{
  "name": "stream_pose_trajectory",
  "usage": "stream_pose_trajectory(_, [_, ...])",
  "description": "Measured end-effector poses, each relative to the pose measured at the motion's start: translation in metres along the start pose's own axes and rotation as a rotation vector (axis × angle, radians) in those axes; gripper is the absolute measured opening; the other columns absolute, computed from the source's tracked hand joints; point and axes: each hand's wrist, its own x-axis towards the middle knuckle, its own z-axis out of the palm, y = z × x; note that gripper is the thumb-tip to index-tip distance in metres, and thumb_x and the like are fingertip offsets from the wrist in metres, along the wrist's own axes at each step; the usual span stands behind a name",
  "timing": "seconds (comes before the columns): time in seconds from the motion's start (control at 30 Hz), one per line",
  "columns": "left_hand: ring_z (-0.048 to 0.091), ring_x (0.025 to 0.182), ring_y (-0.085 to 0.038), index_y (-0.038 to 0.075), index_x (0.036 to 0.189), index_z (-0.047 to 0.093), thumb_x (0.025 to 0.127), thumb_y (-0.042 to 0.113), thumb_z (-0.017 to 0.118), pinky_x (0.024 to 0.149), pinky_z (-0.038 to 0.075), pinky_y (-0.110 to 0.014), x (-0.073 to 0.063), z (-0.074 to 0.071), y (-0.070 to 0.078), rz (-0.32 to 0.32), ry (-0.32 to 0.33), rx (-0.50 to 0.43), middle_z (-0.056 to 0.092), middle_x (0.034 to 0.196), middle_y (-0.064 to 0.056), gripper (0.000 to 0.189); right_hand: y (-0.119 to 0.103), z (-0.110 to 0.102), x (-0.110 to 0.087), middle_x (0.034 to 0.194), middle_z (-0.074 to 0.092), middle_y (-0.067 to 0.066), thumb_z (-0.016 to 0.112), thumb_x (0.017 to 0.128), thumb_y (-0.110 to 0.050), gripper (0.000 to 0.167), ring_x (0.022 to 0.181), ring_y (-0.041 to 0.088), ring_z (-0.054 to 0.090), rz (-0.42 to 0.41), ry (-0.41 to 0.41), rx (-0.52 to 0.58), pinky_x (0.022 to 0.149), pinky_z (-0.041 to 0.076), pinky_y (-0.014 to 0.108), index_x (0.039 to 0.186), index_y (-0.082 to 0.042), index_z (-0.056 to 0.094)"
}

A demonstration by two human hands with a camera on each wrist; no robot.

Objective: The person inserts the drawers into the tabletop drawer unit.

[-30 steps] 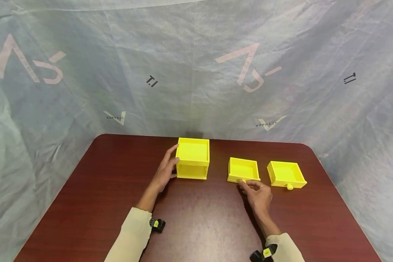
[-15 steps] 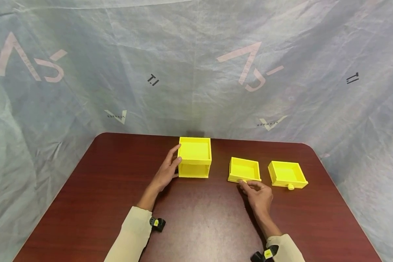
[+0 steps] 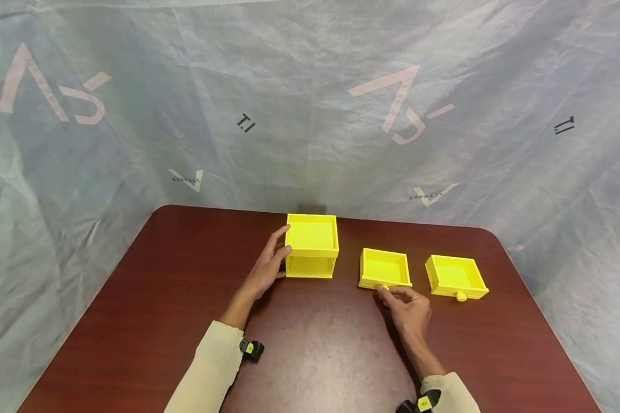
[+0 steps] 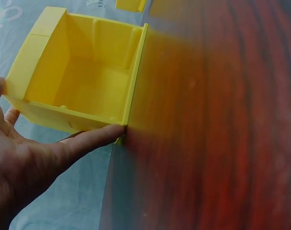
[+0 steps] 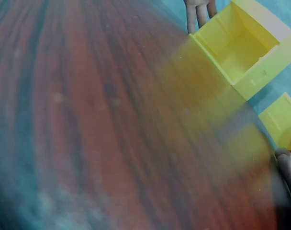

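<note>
A yellow cabinet frame (image 3: 312,235) with an open front stands near the table's far edge. My left hand (image 3: 264,269) lies along its left side, fingers spread. In the left wrist view the thumb (image 4: 95,139) stretches straight along the side wall to the front edge. To the right of the frame sits a yellow drawer (image 3: 384,267), apart from it and flat on the table. With thumb and fingertips, my right hand (image 3: 409,312) pinches the drawer's front knob, which the fingers mostly hide. The right wrist view shows the drawer's front (image 5: 279,117) beside the cabinet frame (image 5: 251,45).
A second yellow drawer (image 3: 456,276) with a round knob lies farther right on the dark red wood table (image 3: 315,344). Behind the table hangs a grey printed cloth (image 3: 310,115).
The head view has shifted slightly. The pinched drawer has slid a little left, narrowing its gap to the cabinet frame and widening that to the second drawer. The left hand stays at the frame.
</note>
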Motion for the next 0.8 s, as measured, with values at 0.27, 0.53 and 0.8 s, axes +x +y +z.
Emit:
stream_pose_trajectory(0.27, [0.038,0.137,-0.038,0.039,0.156,0.022,0.108,0.034,0.043,0.091,0.044,-0.069,0.0071,0.002,-0.0115,0.036,0.028,-0.006,0.026,0.156,-0.013,0.052,-0.0005,-0.0009,-0.002,0.073,0.074,0.006,0.089,0.076,-0.03,0.027,0.058,0.011,0.07,-0.012,-0.007,0.04,0.058,0.054,0.019,0.08,-0.006,0.078])
stream_pose_trajectory(0.53, [0.039,0.136,-0.04,0.04,0.156,0.022,0.108,0.034,0.043,0.09,0.043,-0.07,0.0057,0.0028,-0.0128,0.041,0.026,-0.019,0.026,0.155,-0.014,0.053,0.0004,-0.001,-0.0057,0.074,0.074,0.007,0.089,0.077,-0.029,0.026,0.059,0.011,0.07,-0.019,-0.03,0.043,0.056,0.053,0.019,0.081,-0.005,0.078])
stream_pose_trajectory(0.8, [0.034,0.138,-0.043,0.034,0.159,0.016,0.109,0.03,0.04,0.093,0.04,-0.072,0.0058,0.0,-0.0139,0.029,0.005,-0.04,0.019,0.158,-0.017,0.056,-0.0012,-0.0001,-0.01,0.075,0.074,0.009,0.088,0.077,-0.027,0.025,0.06,0.012,0.071,-0.022,-0.042,0.051,0.055,0.053,0.02,0.081,-0.005,0.078])
